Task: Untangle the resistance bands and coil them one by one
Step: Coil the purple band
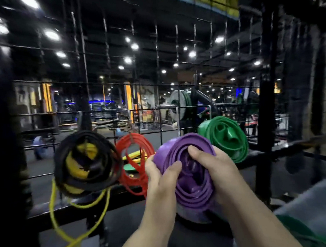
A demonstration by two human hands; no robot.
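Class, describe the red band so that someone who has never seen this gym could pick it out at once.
Start at the black wire grid across the view, along which coiled bands sit in a row. Second from the left, between the black-and-yellow bundle and the purple coil, is the red band. It alone is red, with loose strands thinner than the purple coil's.

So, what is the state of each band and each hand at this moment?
purple band: coiled, held by both hands.
left hand: grips the purple band's left side.
right hand: grips its right side, thumb in the centre.
green band: coiled, at the wire grid.
red band: coiled, hanging on the grid.
black band: coiled, hanging on the grid.
thin yellow band: uncoiled, hanging loose.
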